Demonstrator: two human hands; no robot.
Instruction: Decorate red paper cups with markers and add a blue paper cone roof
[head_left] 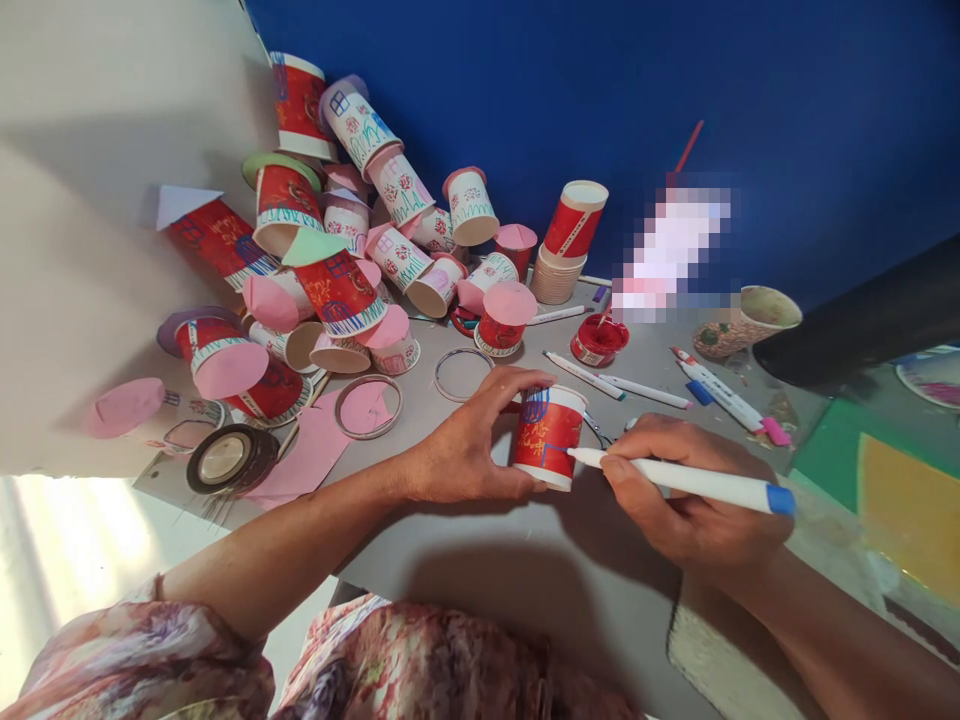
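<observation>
Left hand (461, 445) pinching cup (551, 432), right hand (709, 535) pinching marker (712, 486); loose markers (585, 376), paint jar (598, 345) beyond.

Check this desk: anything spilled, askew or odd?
No obvious spill. The held cup looks undamaged. Decorated cups at left lie heaped, many tipped sideways. A pixelated patch above the red jar hides what's there, so that spot's unclear.

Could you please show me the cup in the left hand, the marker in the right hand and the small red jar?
Held cup (551, 436): head view, red side wall.
Held marker (709, 484): head view, white barrel.
Small red jar (598, 347): head view, front wall.
</observation>
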